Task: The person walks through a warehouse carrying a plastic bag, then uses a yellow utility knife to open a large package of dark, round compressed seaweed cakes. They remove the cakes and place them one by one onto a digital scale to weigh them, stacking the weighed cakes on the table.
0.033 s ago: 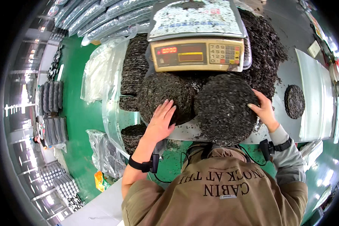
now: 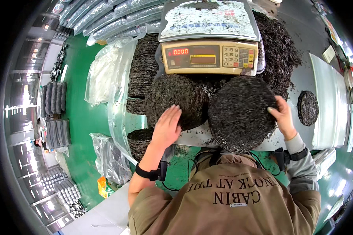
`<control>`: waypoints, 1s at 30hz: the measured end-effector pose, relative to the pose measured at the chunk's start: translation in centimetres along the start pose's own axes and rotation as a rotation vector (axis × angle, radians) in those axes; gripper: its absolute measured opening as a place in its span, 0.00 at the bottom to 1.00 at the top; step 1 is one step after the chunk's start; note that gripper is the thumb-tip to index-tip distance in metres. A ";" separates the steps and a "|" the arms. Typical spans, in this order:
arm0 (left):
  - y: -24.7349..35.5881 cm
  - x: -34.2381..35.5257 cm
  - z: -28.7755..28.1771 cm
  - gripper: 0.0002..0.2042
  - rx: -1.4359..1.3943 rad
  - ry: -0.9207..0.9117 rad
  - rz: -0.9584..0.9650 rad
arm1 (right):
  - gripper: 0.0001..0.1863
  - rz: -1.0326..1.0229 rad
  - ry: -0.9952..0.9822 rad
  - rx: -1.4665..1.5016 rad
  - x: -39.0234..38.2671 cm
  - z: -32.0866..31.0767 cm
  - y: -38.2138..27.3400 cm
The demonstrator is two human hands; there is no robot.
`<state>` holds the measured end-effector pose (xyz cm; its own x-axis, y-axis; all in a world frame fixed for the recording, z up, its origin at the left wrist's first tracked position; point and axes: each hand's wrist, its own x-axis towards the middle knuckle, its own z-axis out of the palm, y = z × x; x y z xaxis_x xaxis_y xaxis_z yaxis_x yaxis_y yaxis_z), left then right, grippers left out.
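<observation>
A green floor [image 2: 78, 129] spreads leftward beyond the left hand [image 2: 166, 129], out to a room whose far side bends and blurs at the dark rim, its goods too small to make out. The grey table [image 2: 304, 78] lies beneath and beyond both hands, its far end cut off. Sealed packs [image 2: 113, 19] are ranked far beyond the left hand, also cut off above. The scale [image 2: 208, 43] stands beyond and between the hands, its display lit red and the far edge of its flake-strewn pan out of frame. A pale panel [image 2: 331, 105] lies well to the right of the right hand [image 2: 284, 117]. Beyond that hand, a heap [image 2: 278, 51] of dark flakes is partly hidden by the scale. The right disc [image 2: 241, 113], dark and blurred, is just left of the right hand, which grips its edge, thumb on top; the other fingers are mostly hidden, and what lies under the disc cannot be seen. The left hand, fingers extended and not gripping, rests on the left disc [image 2: 166, 94], covering part of it. Left of that hand is a stack [image 2: 143, 66] of discs; right of the right hand, a small disc [image 2: 308, 107] lies alone.
</observation>
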<state>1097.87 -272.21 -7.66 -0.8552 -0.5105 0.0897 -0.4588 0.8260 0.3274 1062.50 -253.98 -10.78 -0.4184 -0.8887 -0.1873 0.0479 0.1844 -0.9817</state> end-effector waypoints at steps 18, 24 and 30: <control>-6.7 -1.7 0.5 0.17 -0.963 0.640 -0.834 | 0.16 0.050 0.246 0.499 3.1 -0.1 -4.7; -6.4 -2.4 4.9 0.11 -0.352 0.699 -0.629 | 0.22 -0.044 0.257 0.591 10.6 2.8 -9.8; -6.6 -3.3 2.1 0.13 -0.910 0.745 -0.678 | 0.27 -0.137 0.124 0.303 10.0 2.5 -6.1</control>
<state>1103.24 -275.44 -12.13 -0.0611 -0.9968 0.0523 -0.1648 0.0618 0.9844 1060.32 -265.04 -6.80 -0.5454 -0.8356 -0.0657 0.2426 -0.0823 -0.9666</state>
